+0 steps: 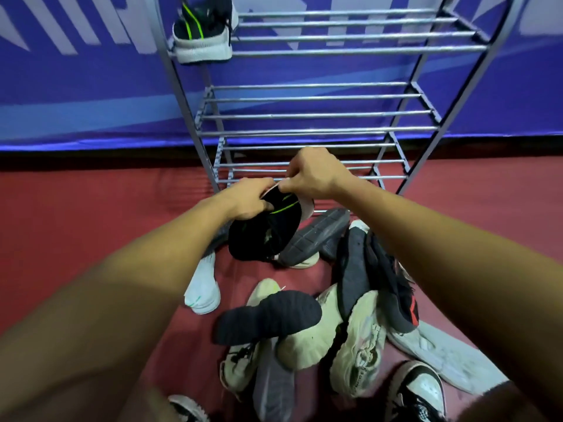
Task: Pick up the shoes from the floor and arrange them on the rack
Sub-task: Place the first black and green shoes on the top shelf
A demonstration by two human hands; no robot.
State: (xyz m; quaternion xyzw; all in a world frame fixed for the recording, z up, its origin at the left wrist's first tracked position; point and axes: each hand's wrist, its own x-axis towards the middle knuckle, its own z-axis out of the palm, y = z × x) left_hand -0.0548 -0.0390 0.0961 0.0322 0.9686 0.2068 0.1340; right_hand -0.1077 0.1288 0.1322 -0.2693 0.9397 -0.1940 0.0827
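The left hand (248, 197) and right hand (313, 178) pinch the black shoe (262, 236) by its stiffer pale sole edge, a sensible hold, its light, soft-looking upper hanging below their grip.

1. Whole back of the room is one big blue-purple backdrop (91, 80). Prob a printed banner or a wall panel, can't tell which. Smooth surface w/ a bit of sheen.
2. Top left of it: fat white slanted stripes (61, 25). They're cropped at the top, so no idea if they spell anything.
3. Far top right corner has another white block (545, 13), also cropped.
4. Lower down on the left a light-blue band (76, 114) sweeps across the backdrop, rising a little twd the middle.
5. Along the very bottom of the backdrop runs a dark strip (91, 158). It's shadowy, so no details visible.
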